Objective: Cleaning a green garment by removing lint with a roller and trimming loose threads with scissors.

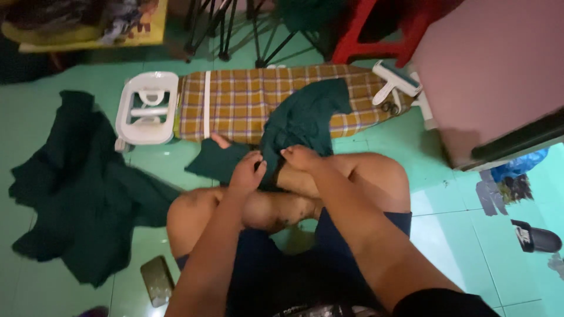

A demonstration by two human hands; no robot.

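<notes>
A dark green cloth (302, 120) lies over the board (235, 100), checked yellow and purple (one white band crosses it). The floor (446, 235) is mint green; far right stands a red stool (382, 29), left a white frame (147, 108).

Matt dark green cloth (302, 120); checked fabric ironing board (247, 100); glossy green floor tiles (446, 194).

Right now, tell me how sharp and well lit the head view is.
Head view: dim, greenish light; both hands on the dark green cloth garment look slightly soft; glare streaks on the glossy green tiled floor; the pink surface at right is blurred.
</notes>
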